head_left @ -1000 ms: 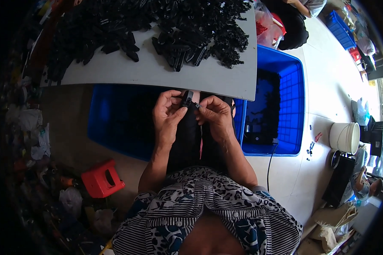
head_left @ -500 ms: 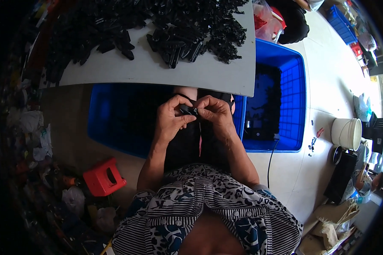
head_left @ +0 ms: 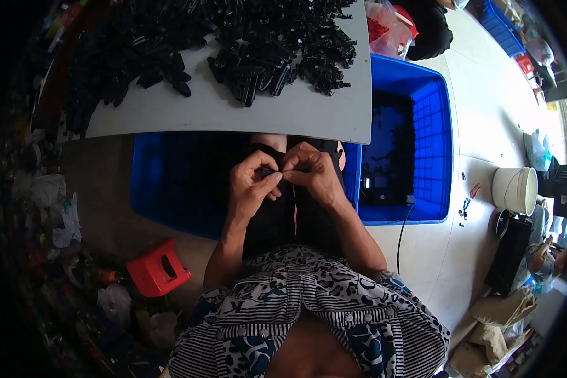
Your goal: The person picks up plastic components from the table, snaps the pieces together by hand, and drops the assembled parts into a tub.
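Observation:
Over my lap, just below the table's near edge, my left hand (head_left: 251,184) is closed around a small black plastic part (head_left: 268,171). Most of that part is covered by my fingers. My right hand (head_left: 313,174) meets it from the other side, thumb and forefinger pinched together at the part's right end. Whatever else the right fingertips pinch is too small to make out. On the white table (head_left: 233,121) beyond my hands lie heaps of black plastic parts (head_left: 249,72), longer smooth pieces on the left and middle, small jagged ones to the right.
Blue plastic crates stand under the table to the left (head_left: 176,211) and right (head_left: 431,145), the right one holding dark parts. A red stool (head_left: 159,268) is at lower left. A white bucket (head_left: 513,191) stands at right, with people farther off.
My fingertips have closed in over the black part, which shows less than before. The right thumb and forefinger have moved slightly left and down onto its end.

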`<move>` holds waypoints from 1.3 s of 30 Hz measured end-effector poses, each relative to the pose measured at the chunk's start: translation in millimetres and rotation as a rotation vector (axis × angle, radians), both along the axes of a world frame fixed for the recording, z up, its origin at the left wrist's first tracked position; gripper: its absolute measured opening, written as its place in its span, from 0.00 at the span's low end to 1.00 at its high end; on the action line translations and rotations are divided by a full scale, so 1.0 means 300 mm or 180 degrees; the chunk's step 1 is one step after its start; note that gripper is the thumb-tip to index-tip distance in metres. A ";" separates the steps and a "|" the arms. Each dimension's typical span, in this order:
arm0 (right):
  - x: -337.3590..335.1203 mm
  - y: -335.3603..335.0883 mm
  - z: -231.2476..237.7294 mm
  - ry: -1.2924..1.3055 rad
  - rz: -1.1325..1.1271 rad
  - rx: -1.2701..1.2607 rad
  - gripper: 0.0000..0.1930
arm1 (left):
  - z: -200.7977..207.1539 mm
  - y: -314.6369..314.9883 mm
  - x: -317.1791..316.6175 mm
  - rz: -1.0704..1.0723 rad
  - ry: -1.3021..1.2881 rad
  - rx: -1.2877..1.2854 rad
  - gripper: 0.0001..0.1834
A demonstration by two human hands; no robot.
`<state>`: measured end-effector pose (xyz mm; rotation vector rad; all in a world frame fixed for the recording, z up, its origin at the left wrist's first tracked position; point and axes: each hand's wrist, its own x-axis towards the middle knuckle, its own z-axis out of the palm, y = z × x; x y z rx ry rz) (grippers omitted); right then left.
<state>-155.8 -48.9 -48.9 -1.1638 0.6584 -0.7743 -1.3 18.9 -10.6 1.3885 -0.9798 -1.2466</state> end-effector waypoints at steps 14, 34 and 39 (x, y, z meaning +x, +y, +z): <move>0.080 0.088 0.022 0.0651 0.0218 -0.0424 0.11 | 0.003 0.073 0.012 0.0762 -0.0221 -0.0571 0.05; 0.116 -0.390 0.149 0.2804 -0.1057 -0.4112 0.05 | 0.031 -0.375 -0.009 0.0922 -0.4311 -0.0898 0.18; 0.084 -0.349 0.134 0.2551 -0.0898 -0.4416 0.07 | -0.024 -0.375 -0.010 0.0948 -0.4508 -0.0898 0.16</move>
